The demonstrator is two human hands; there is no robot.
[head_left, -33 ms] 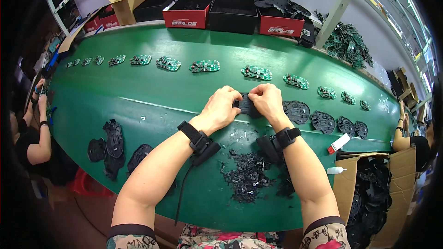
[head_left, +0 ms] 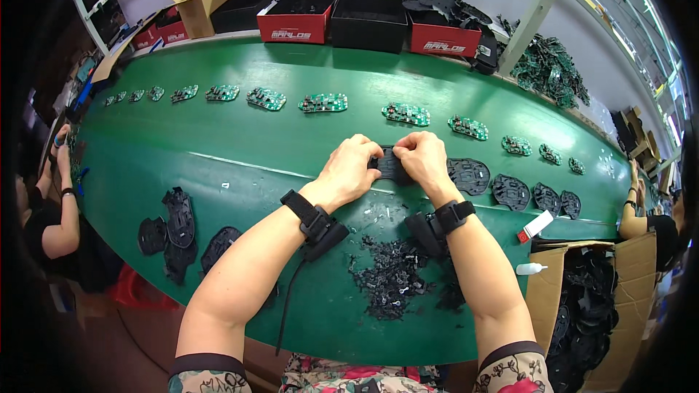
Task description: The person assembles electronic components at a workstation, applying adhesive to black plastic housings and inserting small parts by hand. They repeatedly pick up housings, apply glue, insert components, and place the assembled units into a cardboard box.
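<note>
My left hand (head_left: pixel 352 168) and my right hand (head_left: pixel 422 158) meet over the green table (head_left: pixel 240 138), and both grip one flat black plastic part (head_left: pixel 389 166) between their fingers. Most of the part is hidden by my fingers. Each wrist wears a black strap with a small device. A pile of small black plastic scraps (head_left: pixel 389 276) lies just in front of my wrists. To the right of my hands runs a row of black oval plastic shells (head_left: pixel 510 191).
A line of green circuit boards (head_left: pixel 322 103) crosses the far side of the table. Red and black boxes (head_left: pixel 302 14) stand along the back edge. More black shells (head_left: pixel 178 227) lie at my left. A cardboard box of black parts (head_left: pixel 582 306) sits at my right. Other people sit at both ends.
</note>
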